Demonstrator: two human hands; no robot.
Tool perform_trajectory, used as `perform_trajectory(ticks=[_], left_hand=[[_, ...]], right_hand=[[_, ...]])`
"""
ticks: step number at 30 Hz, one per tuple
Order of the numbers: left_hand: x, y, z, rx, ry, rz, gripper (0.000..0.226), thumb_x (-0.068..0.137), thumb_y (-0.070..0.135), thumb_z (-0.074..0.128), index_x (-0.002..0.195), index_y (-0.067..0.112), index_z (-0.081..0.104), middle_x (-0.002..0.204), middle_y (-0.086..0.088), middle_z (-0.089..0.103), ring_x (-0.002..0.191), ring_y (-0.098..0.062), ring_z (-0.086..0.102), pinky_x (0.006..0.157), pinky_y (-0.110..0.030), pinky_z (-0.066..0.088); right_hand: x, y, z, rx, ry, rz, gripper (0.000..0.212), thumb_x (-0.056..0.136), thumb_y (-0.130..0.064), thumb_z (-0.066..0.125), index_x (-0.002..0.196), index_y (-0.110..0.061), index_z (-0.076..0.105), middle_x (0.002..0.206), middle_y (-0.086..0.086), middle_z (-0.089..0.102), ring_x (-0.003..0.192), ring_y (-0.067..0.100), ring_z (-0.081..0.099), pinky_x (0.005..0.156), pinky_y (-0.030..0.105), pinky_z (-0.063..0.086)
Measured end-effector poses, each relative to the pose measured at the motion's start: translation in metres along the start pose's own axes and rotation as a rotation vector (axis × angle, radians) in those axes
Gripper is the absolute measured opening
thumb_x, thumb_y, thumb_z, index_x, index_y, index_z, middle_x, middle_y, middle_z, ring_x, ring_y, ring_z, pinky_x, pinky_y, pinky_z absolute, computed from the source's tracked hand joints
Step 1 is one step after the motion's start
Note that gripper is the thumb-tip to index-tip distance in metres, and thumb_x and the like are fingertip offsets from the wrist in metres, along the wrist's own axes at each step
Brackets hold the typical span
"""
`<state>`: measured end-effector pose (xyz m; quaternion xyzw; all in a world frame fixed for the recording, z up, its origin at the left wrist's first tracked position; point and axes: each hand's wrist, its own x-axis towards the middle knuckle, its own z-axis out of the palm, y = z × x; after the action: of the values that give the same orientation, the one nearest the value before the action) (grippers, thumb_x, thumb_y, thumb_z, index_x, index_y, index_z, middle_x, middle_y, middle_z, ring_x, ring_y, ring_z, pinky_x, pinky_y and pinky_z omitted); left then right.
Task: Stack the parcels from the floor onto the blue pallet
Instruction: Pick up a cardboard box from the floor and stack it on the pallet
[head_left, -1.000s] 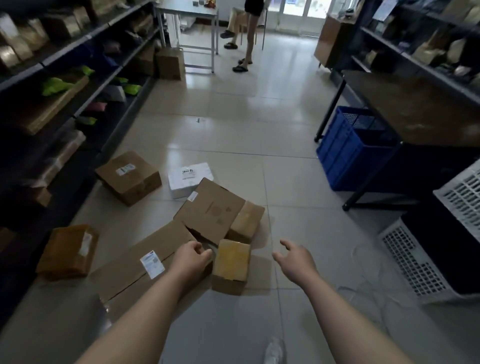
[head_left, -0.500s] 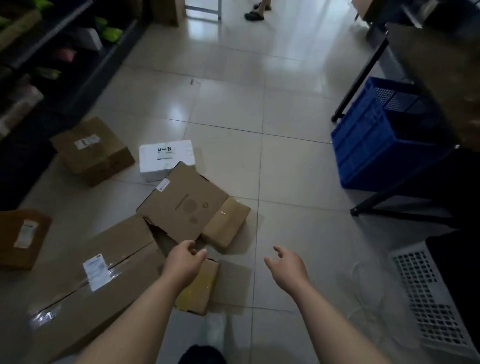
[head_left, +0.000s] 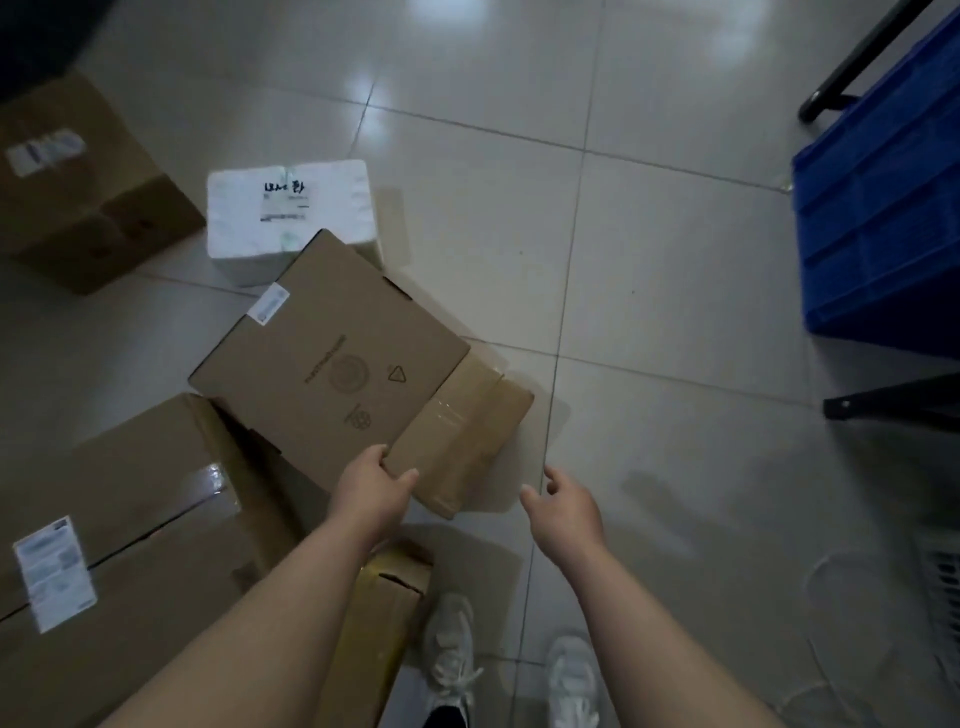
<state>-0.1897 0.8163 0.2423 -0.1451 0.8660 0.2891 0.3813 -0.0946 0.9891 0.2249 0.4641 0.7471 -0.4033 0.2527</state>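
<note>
Glossy floor tiles (head_left: 675, 260) hold the parcels; the left hand (head_left: 371, 491) grips the near corner of the flat carton (head_left: 332, 358) leaning on the taped parcel (head_left: 467, 441). The right hand (head_left: 563, 506) hovers spread, empty. Lifted by one corner, the carton may slip.

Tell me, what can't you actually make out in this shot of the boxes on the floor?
In the head view:
- Taped parcel: left part hidden under the flat box.
- Yellow-taped box: mostly behind the left forearm.
- Big carton: label print blurred.
- Blue crate: cut off by the right edge.
- Left hand: whether it grips the flat box is unclear.
</note>
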Motion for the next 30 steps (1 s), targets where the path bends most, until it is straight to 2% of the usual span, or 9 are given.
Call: perform_trajectory(ticks=[5, 10, 12, 14, 17, 20, 23, 27, 30], left_hand=[[0.079, -0.017, 0.064, 0.148, 0.026, 0.065, 0.078, 0.088, 0.040, 0.064, 0.151, 0.020, 0.023, 0.157, -0.004, 0.024, 0.142, -0.027, 0.027, 0.115, -0.044, 0.029], [0.140, -0.028, 0.105, 0.263, 0.070, 0.044, 0.097, 0.082, 0.057, 0.062, 0.154, 0.027, 0.004, 0.162, 0.002, 0.000, 0.149, -0.026, 0.000, 0.119, -0.051, 0.011], [0.154, -0.031, 0.117, 0.294, 0.049, 0.037, 0.108, 0.076, 0.063, 0.065, 0.153, 0.029, -0.003, 0.162, 0.002, -0.004, 0.149, -0.025, -0.004, 0.119, -0.053, 0.007], [0.160, -0.033, 0.127, 0.340, 0.032, 0.029, 0.121, 0.068, 0.067, 0.069, 0.151, 0.030, -0.011, 0.162, 0.003, -0.009, 0.149, -0.026, -0.007, 0.118, -0.055, 0.004], [0.161, -0.030, 0.138, 0.402, 0.025, 0.035, 0.135, 0.057, 0.071, 0.074, 0.150, 0.031, -0.016, 0.161, 0.002, -0.010, 0.148, -0.029, -0.003, 0.117, -0.057, 0.007], [0.157, -0.020, 0.155, 0.388, -0.026, 0.047, 0.143, 0.051, 0.071, 0.077, 0.148, 0.033, -0.022, 0.160, -0.001, -0.016, 0.148, -0.029, -0.009, 0.116, -0.061, 0.005], [0.155, -0.006, 0.175, 0.425, -0.045, 0.055, 0.151, 0.045, 0.072, 0.078, 0.142, 0.037, -0.032, 0.157, -0.005, -0.027, 0.146, -0.032, -0.019, 0.114, -0.065, 0.000], [0.157, 0.009, 0.198, 0.517, 0.002, 0.005, 0.161, 0.041, 0.074, 0.079, 0.132, 0.030, -0.047, 0.153, -0.015, -0.034, 0.143, -0.039, -0.024, 0.111, -0.069, -0.001], [0.156, 0.013, 0.206, 0.536, 0.068, 0.004, 0.157, 0.045, 0.070, 0.078, 0.134, 0.028, -0.045, 0.154, -0.018, -0.027, 0.144, -0.042, -0.016, 0.110, -0.070, 0.005]], right_hand=[[0.088, 0.014, 0.043, 0.066, -0.037, 0.055, 0.059, 0.097, -0.034, 0.053, 0.148, -0.012, 0.035, 0.148, 0.011, 0.044, 0.133, 0.028, 0.044, 0.109, 0.040, 0.038], [0.159, 0.024, 0.082, 0.145, -0.044, 0.060, 0.058, 0.096, -0.036, 0.053, 0.147, -0.012, 0.037, 0.145, 0.009, 0.047, 0.131, 0.030, 0.047, 0.108, 0.044, 0.040], [0.177, 0.028, 0.094, 0.198, -0.070, 0.051, 0.044, 0.096, -0.032, 0.052, 0.134, -0.010, 0.051, 0.130, 0.010, 0.059, 0.118, 0.030, 0.055, 0.100, 0.041, 0.046], [0.188, 0.029, 0.101, 0.289, -0.079, 0.035, 0.022, 0.096, -0.021, 0.049, 0.107, -0.008, 0.062, 0.102, 0.010, 0.066, 0.097, 0.030, 0.060, 0.080, 0.032, 0.047], [0.193, 0.031, 0.097, 0.380, 0.013, 0.030, 0.018, 0.091, -0.012, 0.045, 0.085, -0.008, 0.062, 0.080, 0.006, 0.060, 0.078, 0.026, 0.054, 0.068, 0.031, 0.040], [0.193, 0.037, 0.087, 0.461, 0.024, 0.026, 0.031, 0.086, -0.017, 0.042, 0.099, -0.012, 0.070, 0.095, -0.002, 0.070, 0.089, 0.020, 0.063, 0.081, 0.033, 0.052], [0.198, 0.047, 0.079, 0.593, 0.045, 0.056, 0.049, 0.079, -0.026, 0.040, 0.119, -0.019, 0.068, 0.115, -0.006, 0.070, 0.109, 0.018, 0.063, 0.099, 0.042, 0.050], [0.197, 0.044, 0.063, 0.707, 0.050, 0.092, 0.039, 0.093, -0.014, 0.044, 0.127, -0.012, 0.062, 0.123, 0.002, 0.066, 0.115, 0.020, 0.060, 0.104, 0.041, 0.046], [0.203, 0.049, 0.057, 0.737, 0.026, 0.075, 0.035, 0.097, -0.011, 0.043, 0.126, -0.010, 0.062, 0.122, 0.006, 0.066, 0.114, 0.020, 0.061, 0.104, 0.039, 0.047]])
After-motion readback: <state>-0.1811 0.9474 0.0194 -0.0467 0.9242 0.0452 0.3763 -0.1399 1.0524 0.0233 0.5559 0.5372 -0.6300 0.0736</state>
